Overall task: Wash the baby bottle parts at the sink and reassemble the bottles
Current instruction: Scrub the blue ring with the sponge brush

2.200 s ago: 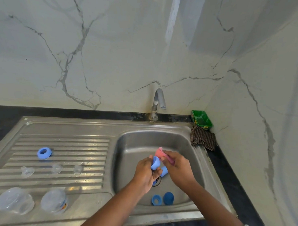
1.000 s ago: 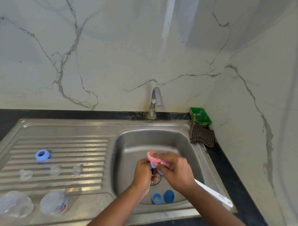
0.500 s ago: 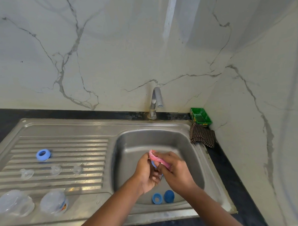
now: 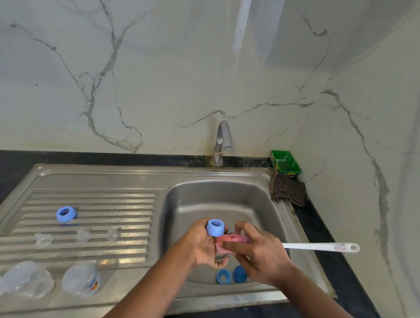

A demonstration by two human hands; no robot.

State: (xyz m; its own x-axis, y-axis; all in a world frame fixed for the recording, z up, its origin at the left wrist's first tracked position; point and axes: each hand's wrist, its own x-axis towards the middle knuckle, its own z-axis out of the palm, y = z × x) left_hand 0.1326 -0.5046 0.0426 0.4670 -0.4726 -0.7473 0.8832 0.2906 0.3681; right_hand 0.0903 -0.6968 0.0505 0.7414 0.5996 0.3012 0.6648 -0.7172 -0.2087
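A blue collar ring (image 4: 215, 227) is held above the basin beside a pink sponge brush (image 4: 233, 240) with a long white handle. Two more blue parts (image 4: 231, 275) lie on the basin floor. On the drainboard sit another blue ring (image 4: 66, 214), three clear teats (image 4: 83, 235) and clear bottles (image 4: 81, 279).
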